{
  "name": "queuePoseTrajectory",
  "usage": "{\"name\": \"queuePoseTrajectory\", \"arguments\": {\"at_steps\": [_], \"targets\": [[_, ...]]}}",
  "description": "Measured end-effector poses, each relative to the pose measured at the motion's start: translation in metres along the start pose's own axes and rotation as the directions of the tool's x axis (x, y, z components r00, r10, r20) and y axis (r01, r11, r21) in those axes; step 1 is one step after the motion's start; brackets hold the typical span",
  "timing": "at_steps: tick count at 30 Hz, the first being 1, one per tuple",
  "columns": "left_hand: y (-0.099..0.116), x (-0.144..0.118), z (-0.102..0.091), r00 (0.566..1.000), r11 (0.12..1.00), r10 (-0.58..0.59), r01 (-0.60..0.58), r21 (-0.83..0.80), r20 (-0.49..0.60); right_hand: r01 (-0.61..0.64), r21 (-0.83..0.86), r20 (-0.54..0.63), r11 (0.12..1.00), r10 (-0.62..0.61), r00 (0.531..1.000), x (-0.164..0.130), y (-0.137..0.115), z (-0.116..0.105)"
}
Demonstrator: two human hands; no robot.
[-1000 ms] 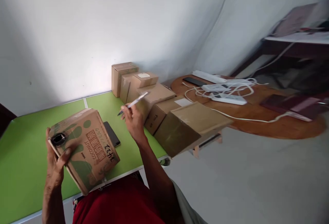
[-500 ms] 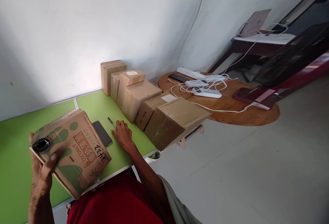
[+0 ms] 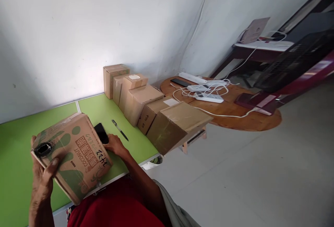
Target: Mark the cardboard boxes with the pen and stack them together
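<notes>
My left hand (image 3: pixel 43 176) grips a cardboard carton (image 3: pixel 69 154) by its left edge, thumb on the near face and fingers mostly behind it. The carton is tilted, has green prints, "COCONUT" lettering, handwritten "2422" and a dark-rimmed hand hole. Just beyond its right side is a black smartphone (image 3: pixel 101 133), partly hidden by the carton. My right hand (image 3: pixel 115 145) is closed at the phone's lower right edge, some fingertips out of sight. A pen (image 3: pixel 120 129) lies on the green table (image 3: pixel 90 103), right of the phone.
Several cardboard boxes (image 3: pixel 143 95) stand in a row along the table's right side. Beyond them, a round wooden table (image 3: pixel 235 122) carries white power strips (image 3: pixel 208 97) with tangled cords. A black fan (image 3: pixel 294 60) stands at the right. A white wall (image 3: pixel 78 29) rises behind.
My right hand has moved left, away from the pen to the phone. The pen lies at a different spot, nearer me. My left hand still holds the carton in about the same place.
</notes>
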State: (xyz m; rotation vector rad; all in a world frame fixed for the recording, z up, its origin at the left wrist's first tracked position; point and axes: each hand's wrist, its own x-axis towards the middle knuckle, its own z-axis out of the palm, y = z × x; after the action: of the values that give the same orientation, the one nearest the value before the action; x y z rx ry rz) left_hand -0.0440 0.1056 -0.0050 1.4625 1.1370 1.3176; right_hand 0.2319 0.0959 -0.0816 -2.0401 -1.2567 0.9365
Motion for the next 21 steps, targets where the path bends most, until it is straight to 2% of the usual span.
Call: {"name": "queuePoseTrajectory", "arguments": {"at_steps": [4,8,10,13,14,18,21], "targets": [[0.004,-0.003,0.0,1.0,1.0,-0.005,0.005,-0.005,0.019,0.042,0.31,0.093,0.95,-0.074,0.993,-0.011,0.016,-0.001],[0.002,-0.006,0.0,1.0,0.999,-0.011,0.011,-0.03,0.019,0.063,0.56,0.06,0.826,-0.116,0.991,-0.026,0.027,-0.01],[-0.002,-0.004,0.001,1.0,0.998,-0.004,0.004,-0.064,-0.005,0.095,0.72,0.022,0.687,-0.16,0.987,-0.035,0.031,-0.021],[-0.007,0.0,0.006,1.0,0.996,0.017,-0.018,-0.086,-0.015,0.138,0.925,-0.05,0.353,-0.248,0.968,-0.053,0.028,-0.045],[-0.007,0.002,0.009,1.0,0.996,0.025,-0.025,-0.087,-0.004,0.143,0.95,-0.066,0.278,-0.269,0.961,-0.06,0.025,-0.054],[-0.001,0.008,0.026,0.997,0.995,0.045,-0.038,-0.097,0.068,0.14,0.964,-0.049,0.227,-0.366,0.929,-0.095,-0.002,-0.076],[0.004,0.012,0.04,0.992,0.995,0.047,-0.036,-0.094,0.116,0.075,0.975,0.03,0.207,-0.467,0.884,-0.118,-0.028,-0.066]]}}
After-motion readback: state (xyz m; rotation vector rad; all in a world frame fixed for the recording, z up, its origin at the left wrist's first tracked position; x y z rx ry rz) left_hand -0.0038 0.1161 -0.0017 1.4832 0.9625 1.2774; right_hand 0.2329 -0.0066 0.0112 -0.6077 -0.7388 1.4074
